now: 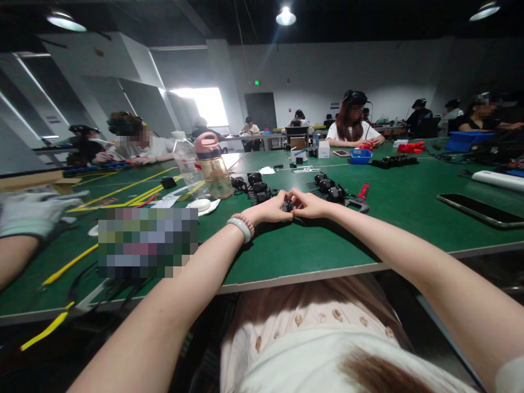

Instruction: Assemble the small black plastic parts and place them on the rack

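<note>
Handling 1 small black part [288, 206] seems the step in hand: left hand [271, 208] and right hand [310, 205] both clamp their grip on it over the desk [266, 254]. The next move likely calls for steadiness.

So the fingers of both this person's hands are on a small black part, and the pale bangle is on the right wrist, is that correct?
Not quite: the pale bangle is on the left wrist, as the head view shows. The fingers of the left hand and right hand are indeed on a small black part.
</note>
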`<state>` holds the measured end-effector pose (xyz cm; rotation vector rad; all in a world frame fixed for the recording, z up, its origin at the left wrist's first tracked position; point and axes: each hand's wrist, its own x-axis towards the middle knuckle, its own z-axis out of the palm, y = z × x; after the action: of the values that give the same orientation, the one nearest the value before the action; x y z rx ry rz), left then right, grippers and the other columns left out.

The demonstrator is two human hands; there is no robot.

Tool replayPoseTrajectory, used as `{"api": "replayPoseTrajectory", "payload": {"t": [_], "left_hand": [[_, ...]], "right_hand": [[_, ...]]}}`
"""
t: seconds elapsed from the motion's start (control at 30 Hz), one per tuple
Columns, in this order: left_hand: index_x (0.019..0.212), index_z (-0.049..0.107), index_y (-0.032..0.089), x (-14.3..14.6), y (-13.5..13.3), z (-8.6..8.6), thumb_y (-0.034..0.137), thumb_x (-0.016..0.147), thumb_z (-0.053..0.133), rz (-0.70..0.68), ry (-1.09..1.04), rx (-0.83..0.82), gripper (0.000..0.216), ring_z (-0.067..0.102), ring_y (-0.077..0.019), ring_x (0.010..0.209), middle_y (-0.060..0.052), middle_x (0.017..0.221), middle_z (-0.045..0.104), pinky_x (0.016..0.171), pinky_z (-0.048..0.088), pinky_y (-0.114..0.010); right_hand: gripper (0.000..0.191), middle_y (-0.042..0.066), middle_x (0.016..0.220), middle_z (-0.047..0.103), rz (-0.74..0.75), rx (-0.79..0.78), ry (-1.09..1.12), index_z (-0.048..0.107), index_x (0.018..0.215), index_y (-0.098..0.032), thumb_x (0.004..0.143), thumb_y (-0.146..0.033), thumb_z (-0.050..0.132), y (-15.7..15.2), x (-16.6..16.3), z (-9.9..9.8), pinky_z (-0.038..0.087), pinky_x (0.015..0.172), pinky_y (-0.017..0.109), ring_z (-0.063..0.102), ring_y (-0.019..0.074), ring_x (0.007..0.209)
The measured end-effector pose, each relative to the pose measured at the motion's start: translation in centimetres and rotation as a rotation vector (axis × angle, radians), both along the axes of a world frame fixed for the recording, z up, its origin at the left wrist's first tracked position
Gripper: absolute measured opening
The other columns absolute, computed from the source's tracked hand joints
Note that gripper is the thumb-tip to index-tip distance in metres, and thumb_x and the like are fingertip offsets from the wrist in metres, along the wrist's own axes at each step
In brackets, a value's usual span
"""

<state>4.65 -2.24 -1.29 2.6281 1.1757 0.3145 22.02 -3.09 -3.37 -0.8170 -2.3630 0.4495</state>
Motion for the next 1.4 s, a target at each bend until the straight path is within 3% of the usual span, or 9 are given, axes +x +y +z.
{"api": "replayPoseTrajectory", "payload": {"t": [0.4,0.63,1.4], "left_hand": [[0.103,0.035,0.012,-0.2,0.9,-0.2,0.05,0.057,0.056,-0.051,0.01,0.039,0.063,0.05,-0.0183,0.081,-0.009,0.098,0.05,0.066,0.038,-0.026],[0.102,0.034,0.012,-0.5,0.8,-0.2,0.043,0.059,0.054,-0.022,0.007,0.059,0.057,0.051,-0.0174,0.078,-0.007,0.094,0.05,0.063,0.039,-0.026],[0.106,0.03,0.011,0.0,0.2,0.6,0.043,0.059,0.052,-0.011,0.092,0.028,0.061,0.052,-0.018,0.082,-0.008,0.097,0.05,0.065,0.041,-0.024]], "right_hand": [[0.028,0.001,0.077,0.052,-0.035,0.132,-0.052,0.041,0.087,-0.015,0.061,-0.02,0.05,0.0,-0.3,0.6,0.037,0.056,0.023,0.049,0.0109,0.062],[0.025,0.003,0.081,0.054,-0.056,0.23,-0.071,0.045,0.084,-0.014,0.061,-0.021,0.052,0.1,-0.6,0.8,0.037,0.059,0.023,0.05,0.0128,0.068],[0.031,0.002,0.079,0.057,-0.068,0.155,-0.118,0.045,0.09,-0.014,0.061,-0.023,0.054,0.0,-0.2,0.8,0.037,0.057,0.021,0.053,0.0116,0.066]]}}
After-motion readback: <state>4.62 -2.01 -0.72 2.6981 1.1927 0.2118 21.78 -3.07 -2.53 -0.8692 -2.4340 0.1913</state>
